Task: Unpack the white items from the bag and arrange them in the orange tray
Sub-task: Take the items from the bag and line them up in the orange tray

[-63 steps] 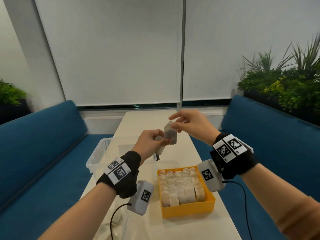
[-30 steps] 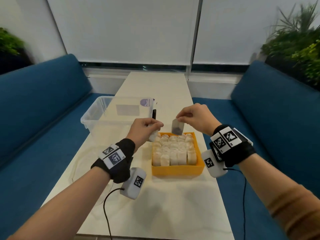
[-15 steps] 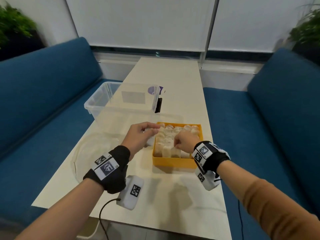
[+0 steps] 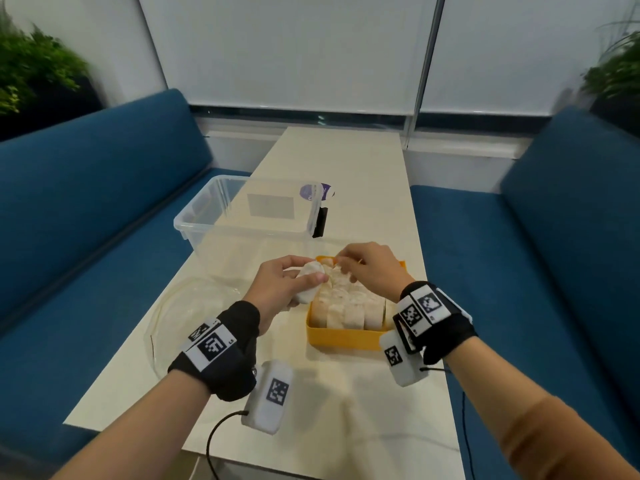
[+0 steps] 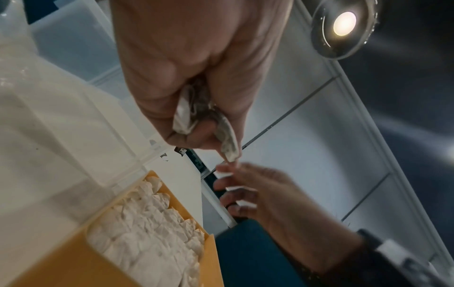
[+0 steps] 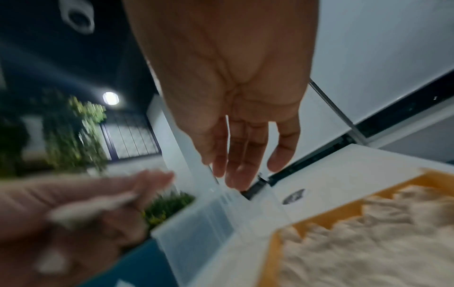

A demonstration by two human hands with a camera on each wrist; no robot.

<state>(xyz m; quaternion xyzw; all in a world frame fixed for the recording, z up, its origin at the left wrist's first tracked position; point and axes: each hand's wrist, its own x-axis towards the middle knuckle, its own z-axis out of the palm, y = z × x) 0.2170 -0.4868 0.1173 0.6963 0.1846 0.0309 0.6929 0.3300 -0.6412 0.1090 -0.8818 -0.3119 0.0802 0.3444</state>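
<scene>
The orange tray (image 4: 343, 341) sits on the table, packed with rows of white packets (image 4: 349, 303). My left hand (image 4: 317, 271) hovers at the tray's left far corner and grips two or three white packets (image 4: 306, 284); in the left wrist view these held packets (image 5: 183, 116) stick out of the curled fingers of my left hand (image 5: 209, 136). My right hand (image 4: 341, 263) is over the tray's far edge, fingertips close to the held packets. In the right wrist view my right hand (image 6: 245, 170) has straight fingers and holds nothing. The clear bag (image 4: 187, 317) lies flat on the table at left.
A clear plastic bin (image 4: 249, 216) stands behind the tray on the left, with a black object (image 4: 320, 221) and a purple round label (image 4: 315, 192) by its right side. Blue benches (image 4: 519, 271) flank the table. Cables hang from both wrists.
My right hand carried one packet down into the tray, let it go, and has come back up empty towards my left hand. The left hand has kept its packets by the tray.
</scene>
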